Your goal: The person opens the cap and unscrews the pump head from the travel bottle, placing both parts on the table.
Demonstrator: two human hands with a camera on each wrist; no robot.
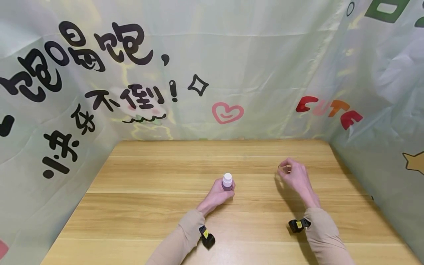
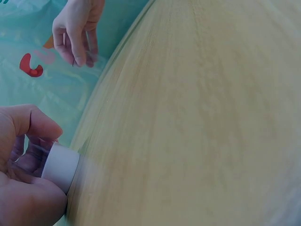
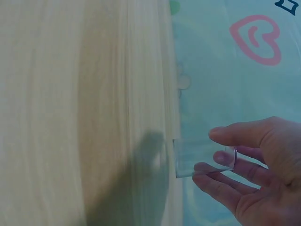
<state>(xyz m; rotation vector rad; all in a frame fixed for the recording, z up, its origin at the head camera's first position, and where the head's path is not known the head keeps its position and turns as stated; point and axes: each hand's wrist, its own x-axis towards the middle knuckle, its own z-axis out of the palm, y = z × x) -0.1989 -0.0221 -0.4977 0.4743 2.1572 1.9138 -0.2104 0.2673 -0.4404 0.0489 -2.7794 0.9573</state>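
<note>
Upright in my left hand (image 1: 216, 194) is a small bottle (image 1: 227, 181) with a white cap and a see-through body. In the left wrist view, thumb and fingers curl round the body, and the white cap (image 2: 61, 168) sticks out beyond them. My right hand (image 1: 296, 178) is raised over the right part of the table. Between its thumb and fingers it holds a small clear cup (image 3: 200, 157), best seen in the right wrist view; from the head view the cup barely shows. The two hands are well apart.
Both hands work over a wooden table (image 1: 159, 176). A pale printed cloth (image 1: 265, 73) hangs behind it and along both sides, with black characters and a pink heart (image 1: 228, 113). A small black camera is strapped to each wrist.
</note>
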